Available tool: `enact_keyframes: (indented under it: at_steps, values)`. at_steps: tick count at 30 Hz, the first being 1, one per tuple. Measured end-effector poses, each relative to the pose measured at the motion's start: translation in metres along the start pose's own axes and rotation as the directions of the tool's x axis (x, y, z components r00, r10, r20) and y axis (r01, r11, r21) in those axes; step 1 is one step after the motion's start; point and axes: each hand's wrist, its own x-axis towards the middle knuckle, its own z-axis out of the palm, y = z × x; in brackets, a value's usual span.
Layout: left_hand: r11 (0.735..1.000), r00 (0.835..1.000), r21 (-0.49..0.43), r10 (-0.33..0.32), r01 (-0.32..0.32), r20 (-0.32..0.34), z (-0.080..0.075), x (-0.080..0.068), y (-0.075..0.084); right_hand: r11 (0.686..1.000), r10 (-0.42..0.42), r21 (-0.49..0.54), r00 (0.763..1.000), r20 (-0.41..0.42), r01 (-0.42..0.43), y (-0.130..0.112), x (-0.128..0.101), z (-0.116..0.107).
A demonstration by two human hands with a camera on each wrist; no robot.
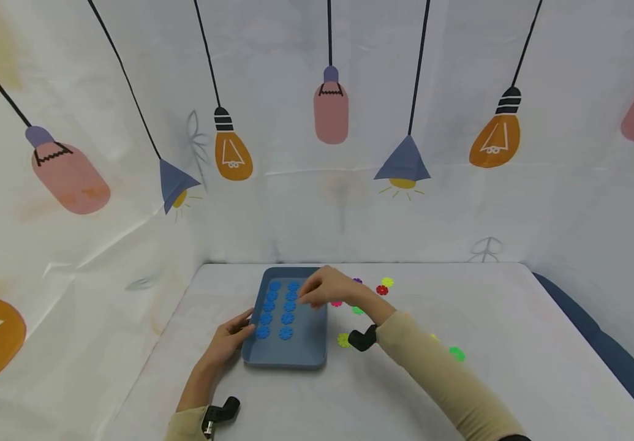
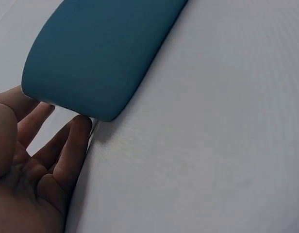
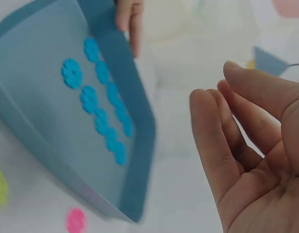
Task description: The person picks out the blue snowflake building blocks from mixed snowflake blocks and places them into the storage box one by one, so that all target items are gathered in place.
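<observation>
A blue-grey rectangular tray (image 1: 302, 350) lies on the white table, with two columns of small blue flower-shaped pieces (image 1: 286, 333) along its left and middle. My left hand (image 1: 227, 340) holds the tray's left side, the thumb at the rim and the fingers against the outer wall. Over the tray's right half is my right hand (image 1: 328, 286), fingers loosely bent. In the right wrist view, thumb and fingertips of the right hand (image 3: 251, 141) stand apart with nothing between them.
Right of the tray lie loose flower pieces, among them a red one (image 1: 382, 290), a yellow one (image 1: 343, 340) and a green one (image 1: 457, 354). A white sheet (image 1: 294, 214) printed with hanging lamps rises behind the table.
</observation>
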Motion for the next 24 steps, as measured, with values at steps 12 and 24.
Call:
enact_keyframes:
  at_steps: [12,24]
  values:
    - [0.996,0.999,-0.069,0.049,-0.049,0.0,-0.016,0.007,-0.018,0.958,-0.1,-0.281,0.988,-0.121,0.062,-0.023,-0.082,-0.067]
    - [0.89,0.96,0.377,0.278,-0.255,-0.009,-0.055,0.003,-0.003,0.834,-0.099,-0.544,0.945,-0.312,-0.092,0.014,-0.151,-0.111]
